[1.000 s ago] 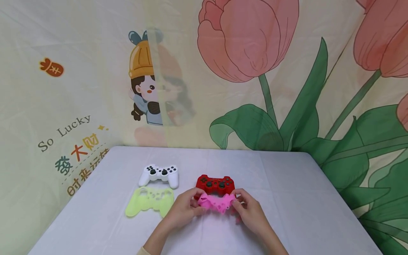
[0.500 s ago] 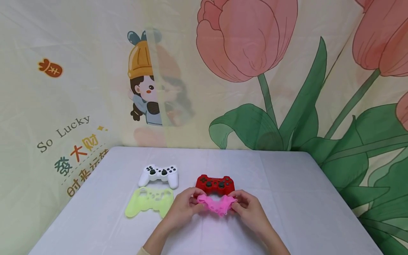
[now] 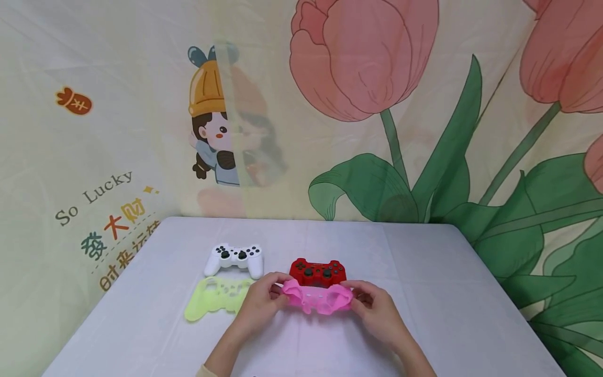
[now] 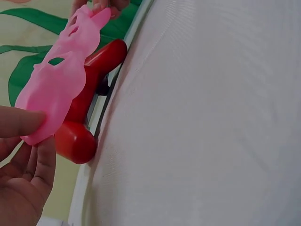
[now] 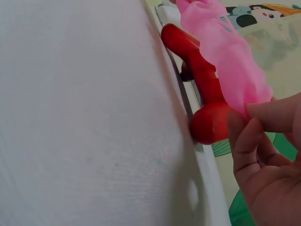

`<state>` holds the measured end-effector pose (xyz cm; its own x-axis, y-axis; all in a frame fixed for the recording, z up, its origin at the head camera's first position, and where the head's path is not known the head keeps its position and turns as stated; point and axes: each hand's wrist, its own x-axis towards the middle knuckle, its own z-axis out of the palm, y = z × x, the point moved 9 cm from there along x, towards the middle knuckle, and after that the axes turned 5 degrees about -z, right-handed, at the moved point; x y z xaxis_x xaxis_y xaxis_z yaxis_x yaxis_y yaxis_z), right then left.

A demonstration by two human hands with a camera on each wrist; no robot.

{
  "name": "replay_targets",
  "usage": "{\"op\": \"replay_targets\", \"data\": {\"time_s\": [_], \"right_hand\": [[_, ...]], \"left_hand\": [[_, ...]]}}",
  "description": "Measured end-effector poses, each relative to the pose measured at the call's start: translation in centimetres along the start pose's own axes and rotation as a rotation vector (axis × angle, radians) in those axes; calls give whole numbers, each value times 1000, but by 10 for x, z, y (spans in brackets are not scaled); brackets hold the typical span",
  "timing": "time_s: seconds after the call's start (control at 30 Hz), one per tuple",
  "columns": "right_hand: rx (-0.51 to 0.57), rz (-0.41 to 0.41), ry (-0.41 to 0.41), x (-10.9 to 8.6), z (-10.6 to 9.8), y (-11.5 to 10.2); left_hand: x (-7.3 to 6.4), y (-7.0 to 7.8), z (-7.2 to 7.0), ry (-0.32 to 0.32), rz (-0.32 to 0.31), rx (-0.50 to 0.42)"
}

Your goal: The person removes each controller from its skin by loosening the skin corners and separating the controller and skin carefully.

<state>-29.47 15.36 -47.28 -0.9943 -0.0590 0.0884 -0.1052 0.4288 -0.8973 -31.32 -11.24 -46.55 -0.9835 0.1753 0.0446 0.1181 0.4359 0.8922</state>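
A soft pink controller cover [image 3: 320, 300] is stretched between both hands, just in front of the red game controller [image 3: 317, 271]. My left hand [image 3: 262, 302] pinches the cover's left end between thumb and fingers; the left wrist view shows this grip on the pink cover [image 4: 56, 89] closely. At the other end, my right hand [image 3: 377, 310] pinches it likewise, as the pink cover [image 5: 235, 61] in the right wrist view confirms. The red controller lies face up on the table, its lower grips partly hidden behind the cover.
To the left on the white table [image 3: 424, 293] lie a white game controller [image 3: 235, 260] and, in front of it, a pale green controller cover [image 3: 216, 298], partly hidden by the left hand. A printed curtain [image 3: 282, 199] hangs behind the table.
Both hands have moved apart, spreading the pink cover from a bunched shape to a wider, opened one. The red controller, white controller and green cover have stayed in place.
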Motion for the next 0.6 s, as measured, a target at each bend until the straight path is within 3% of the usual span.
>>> {"op": "replay_targets", "data": {"time_s": [0.13, 0.33, 0.6], "right_hand": [[24, -19, 7, 0, -3, -1], [72, -6, 76, 1, -7, 0], [92, 68, 56, 0, -1, 9]], "left_hand": [[0, 0, -3, 17, -4, -22], [0, -5, -8, 59, -67, -93], [0, -7, 0, -3, -38, 4]]}}
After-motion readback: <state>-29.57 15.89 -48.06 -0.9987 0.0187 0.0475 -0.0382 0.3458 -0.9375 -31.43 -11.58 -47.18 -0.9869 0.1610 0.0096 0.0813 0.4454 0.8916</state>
